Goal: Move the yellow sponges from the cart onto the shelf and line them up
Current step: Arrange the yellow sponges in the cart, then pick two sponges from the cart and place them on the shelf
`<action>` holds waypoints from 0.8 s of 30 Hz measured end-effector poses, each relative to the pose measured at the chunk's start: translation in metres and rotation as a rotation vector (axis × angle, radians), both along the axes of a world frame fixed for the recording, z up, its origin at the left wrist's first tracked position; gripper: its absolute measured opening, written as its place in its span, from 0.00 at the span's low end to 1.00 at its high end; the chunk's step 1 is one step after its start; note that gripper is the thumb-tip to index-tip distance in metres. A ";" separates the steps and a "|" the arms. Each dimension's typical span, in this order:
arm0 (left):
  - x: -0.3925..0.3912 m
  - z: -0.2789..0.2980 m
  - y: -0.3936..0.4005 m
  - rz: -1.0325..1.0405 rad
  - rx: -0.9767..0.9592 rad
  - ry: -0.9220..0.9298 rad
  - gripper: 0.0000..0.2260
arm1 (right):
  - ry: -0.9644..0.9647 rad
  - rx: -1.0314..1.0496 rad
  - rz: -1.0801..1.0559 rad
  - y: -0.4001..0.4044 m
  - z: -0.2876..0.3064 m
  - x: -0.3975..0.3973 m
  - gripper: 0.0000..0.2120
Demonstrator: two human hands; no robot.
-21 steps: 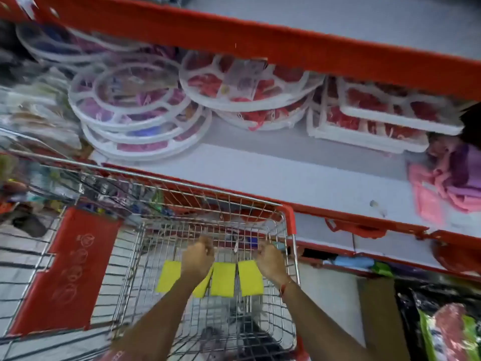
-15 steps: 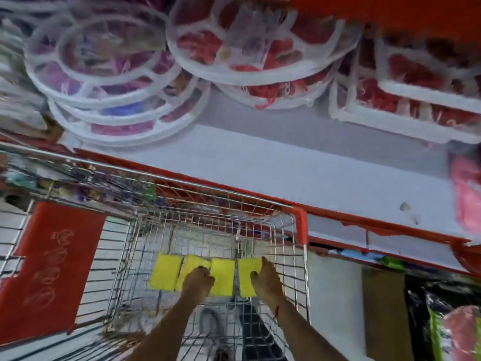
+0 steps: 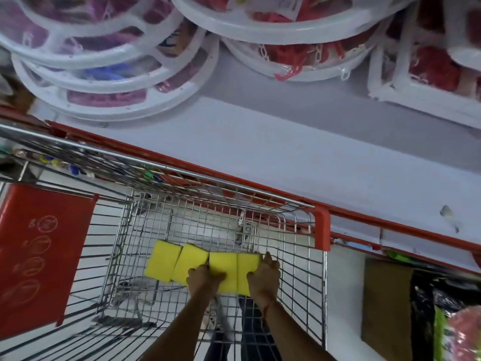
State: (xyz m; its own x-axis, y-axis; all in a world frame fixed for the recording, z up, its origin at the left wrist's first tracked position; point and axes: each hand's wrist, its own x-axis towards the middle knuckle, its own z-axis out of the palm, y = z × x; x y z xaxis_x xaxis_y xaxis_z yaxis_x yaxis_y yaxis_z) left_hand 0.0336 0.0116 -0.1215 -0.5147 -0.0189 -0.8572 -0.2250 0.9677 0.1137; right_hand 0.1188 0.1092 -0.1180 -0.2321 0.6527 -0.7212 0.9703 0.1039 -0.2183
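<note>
The red cart flap (image 3: 39, 256) bears faint circular pictograms, perhaps numbered; nothing legible.

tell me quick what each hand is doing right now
Left hand: down on the yellow sponges, grip cannot be told.
Right hand: curled around the rightmost sponge.

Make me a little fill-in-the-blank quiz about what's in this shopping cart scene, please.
1. The sponges in the cart number ____.
2. Their colour is ____.
3. The right hand rests at the ____ end of the sponge row, the left hand nearer its middle.
4. The bare shelf beside the cart has a front edge coloured ____.

Missing words: four; yellow; right; red
</note>
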 end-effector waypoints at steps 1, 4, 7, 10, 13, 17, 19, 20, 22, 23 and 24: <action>-0.003 0.003 -0.002 0.016 0.019 0.003 0.24 | -0.024 -0.016 0.005 0.000 0.003 -0.001 0.25; -0.008 0.009 -0.005 0.044 0.107 0.024 0.17 | -0.024 -0.084 -0.015 0.003 0.011 -0.003 0.17; -0.014 0.028 -0.009 0.025 0.153 0.054 0.14 | 0.028 -0.103 -0.045 0.003 0.027 -0.004 0.19; -0.022 0.051 -0.011 0.018 0.218 0.086 0.12 | 0.145 -0.094 -0.061 0.005 0.051 -0.004 0.21; -0.030 0.074 -0.014 0.069 0.322 0.095 0.13 | 0.273 -0.067 -0.105 0.010 0.076 -0.002 0.19; -0.037 0.104 -0.023 0.181 0.585 0.062 0.08 | 0.474 -0.078 -0.206 0.021 0.120 0.002 0.18; -0.045 0.115 -0.027 0.101 0.652 0.056 0.13 | 0.572 -0.094 -0.205 0.028 0.143 0.005 0.18; -0.051 0.118 -0.029 0.070 0.698 0.050 0.16 | 0.614 -0.105 -0.224 0.031 0.158 0.006 0.17; -0.061 0.138 -0.027 0.038 0.766 0.060 0.21 | 0.693 -0.089 -0.259 0.037 0.184 0.008 0.17; -0.063 0.166 -0.023 0.030 0.795 0.072 0.20 | 0.733 -0.073 -0.277 0.042 0.196 0.008 0.17; -0.065 0.188 -0.019 0.031 0.824 0.080 0.17 | 0.763 -0.078 -0.297 0.046 0.208 0.006 0.18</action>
State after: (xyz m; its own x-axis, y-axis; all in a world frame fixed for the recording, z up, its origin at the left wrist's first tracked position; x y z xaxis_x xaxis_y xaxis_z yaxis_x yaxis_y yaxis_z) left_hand -0.0311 -0.0076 0.0662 -0.5841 0.5840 -0.5637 -0.2115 0.5609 0.8004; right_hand 0.1251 0.1554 0.0901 -0.5024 0.7187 -0.4808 0.5368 -0.1767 -0.8250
